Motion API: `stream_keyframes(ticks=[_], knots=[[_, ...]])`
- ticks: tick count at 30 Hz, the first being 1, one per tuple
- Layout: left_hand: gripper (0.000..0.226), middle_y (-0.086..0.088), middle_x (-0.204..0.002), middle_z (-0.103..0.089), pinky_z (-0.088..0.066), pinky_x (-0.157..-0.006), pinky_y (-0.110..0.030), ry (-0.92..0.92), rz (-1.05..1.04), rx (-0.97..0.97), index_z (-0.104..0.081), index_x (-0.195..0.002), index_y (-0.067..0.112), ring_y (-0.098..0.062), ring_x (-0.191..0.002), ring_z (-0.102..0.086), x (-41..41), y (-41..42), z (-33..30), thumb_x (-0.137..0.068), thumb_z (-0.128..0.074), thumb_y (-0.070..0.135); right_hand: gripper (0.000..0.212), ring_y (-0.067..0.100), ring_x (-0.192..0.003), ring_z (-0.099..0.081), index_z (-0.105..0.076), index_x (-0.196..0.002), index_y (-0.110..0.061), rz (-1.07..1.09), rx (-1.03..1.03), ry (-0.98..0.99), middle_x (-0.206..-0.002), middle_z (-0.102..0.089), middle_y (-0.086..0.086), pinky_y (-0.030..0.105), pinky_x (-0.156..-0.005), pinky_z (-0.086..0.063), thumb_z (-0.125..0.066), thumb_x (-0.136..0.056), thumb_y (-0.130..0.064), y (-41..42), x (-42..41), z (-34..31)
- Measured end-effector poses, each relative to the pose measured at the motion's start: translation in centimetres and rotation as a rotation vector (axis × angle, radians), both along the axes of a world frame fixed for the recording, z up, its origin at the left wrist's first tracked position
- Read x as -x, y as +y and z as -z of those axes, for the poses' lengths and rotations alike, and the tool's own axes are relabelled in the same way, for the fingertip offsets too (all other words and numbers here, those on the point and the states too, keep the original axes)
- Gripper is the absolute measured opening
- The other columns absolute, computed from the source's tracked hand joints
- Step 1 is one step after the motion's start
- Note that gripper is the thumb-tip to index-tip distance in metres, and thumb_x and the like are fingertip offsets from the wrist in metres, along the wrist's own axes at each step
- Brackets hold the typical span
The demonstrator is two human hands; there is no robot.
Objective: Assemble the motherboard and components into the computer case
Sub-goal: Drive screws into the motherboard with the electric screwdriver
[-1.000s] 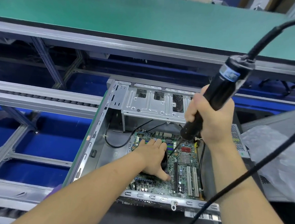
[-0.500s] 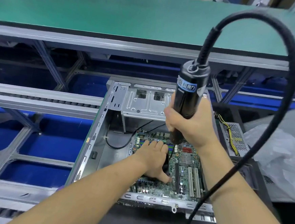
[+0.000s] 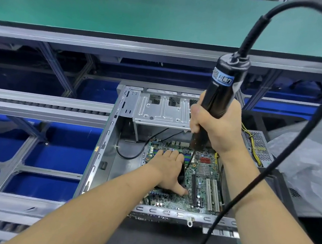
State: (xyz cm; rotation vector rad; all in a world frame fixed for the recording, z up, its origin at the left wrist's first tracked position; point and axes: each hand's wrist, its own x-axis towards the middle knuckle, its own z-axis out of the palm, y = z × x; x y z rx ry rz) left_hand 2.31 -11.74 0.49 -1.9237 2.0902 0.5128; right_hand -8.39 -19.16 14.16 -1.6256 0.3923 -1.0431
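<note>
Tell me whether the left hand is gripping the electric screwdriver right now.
No: the left hand lies flat on the motherboard, while the right hand grips the electric screwdriver.
</note>
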Motion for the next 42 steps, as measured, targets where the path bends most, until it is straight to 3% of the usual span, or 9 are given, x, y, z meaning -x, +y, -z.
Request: stream_keyframes(ticks=[4, 7, 16, 27, 30, 40, 42], knots=[[0.102, -0.010, -0.137, -0.038, -0.029, -0.105, -0.049, -0.002, -0.005, 0.000, -0.032, -0.137, 0.012, -0.033, -0.126, -0.036, 0.0, 0.1, 0.1, -0.068, -0.055, 0.084, 0.023, 0.026, -0.042, -0.050, -0.053, -0.081, -0.016, 0.073, -0.032, -0.049, -0.053, -0.055, 0.001, 0.036, -0.051, -0.046, -0.073, -0.079, -0.026, 0.1, 0.2, -0.1], [0.105, -0.010, -0.140, -0.036, -0.028, -0.108, -0.050, -0.004, -0.011, -0.005, -0.029, -0.140, 0.012, -0.034, -0.129, -0.035, 0.0, 0.0, 0.1, -0.068, -0.055, 0.084, 0.022, 0.027, -0.043, -0.051, -0.055, -0.075, -0.015, 0.151, -0.016, -0.050, -0.053, -0.055, 0.003, 0.035, -0.052, -0.047, -0.072, -0.082, -0.026, 0.0, 0.8, -0.1], [0.096, -0.011, -0.134, -0.039, -0.030, -0.102, -0.047, 0.004, -0.007, 0.020, -0.034, -0.131, 0.012, -0.033, -0.124, -0.036, 0.1, 0.1, 0.0, -0.069, -0.057, 0.082, 0.016, 0.027, -0.047, -0.054, -0.062, -0.069, -0.025, -0.022, 0.013, 0.025, -0.054, -0.058, 0.004, 0.039, -0.056, -0.051, -0.068, -0.082, -0.019, 0.0, 1.2, -0.7], [0.095, -0.009, -0.130, -0.039, -0.033, -0.102, -0.047, 0.002, -0.005, 0.018, -0.035, -0.130, 0.011, -0.032, -0.120, -0.038, 0.1, 0.0, 0.2, -0.070, -0.055, 0.083, 0.015, 0.030, -0.043, -0.051, -0.059, -0.070, -0.020, -0.024, -0.003, -0.020, -0.050, -0.056, 0.006, 0.037, -0.053, -0.048, -0.067, -0.083, -0.019, -0.3, 1.3, 0.5], [0.096, -0.010, -0.128, -0.040, -0.034, -0.101, -0.046, -0.020, 0.002, 0.021, -0.035, -0.130, 0.011, -0.032, -0.119, -0.038, 0.1, 0.0, 0.0, -0.070, -0.054, 0.084, 0.013, 0.026, -0.043, -0.050, -0.062, -0.071, -0.025, -0.034, -0.018, -0.034, -0.050, -0.056, 0.002, 0.034, -0.054, -0.047, -0.067, -0.083, -0.020, -0.4, 1.0, 0.5], [0.100, -0.010, -0.134, -0.039, -0.032, -0.101, -0.047, 0.006, -0.025, -0.011, -0.034, -0.133, 0.012, -0.033, -0.123, -0.037, 0.2, -0.1, 0.0, -0.067, -0.056, 0.084, 0.024, 0.025, -0.044, -0.051, -0.057, -0.060, -0.017, -0.051, -0.012, 0.055, -0.049, -0.055, 0.003, 0.032, -0.056, -0.047, -0.069, -0.080, -0.022, 0.3, 0.2, -0.3], [0.103, -0.010, -0.137, -0.038, -0.031, -0.102, -0.047, 0.027, -0.039, -0.021, -0.032, -0.135, 0.012, -0.033, -0.126, -0.037, 0.1, -0.1, -0.2, -0.066, -0.058, 0.084, 0.023, 0.024, -0.046, -0.052, -0.058, -0.061, -0.021, -0.043, -0.009, 0.087, -0.050, -0.056, 0.001, 0.033, -0.057, -0.048, -0.072, -0.079, -0.026, 0.4, -0.2, -0.7]])
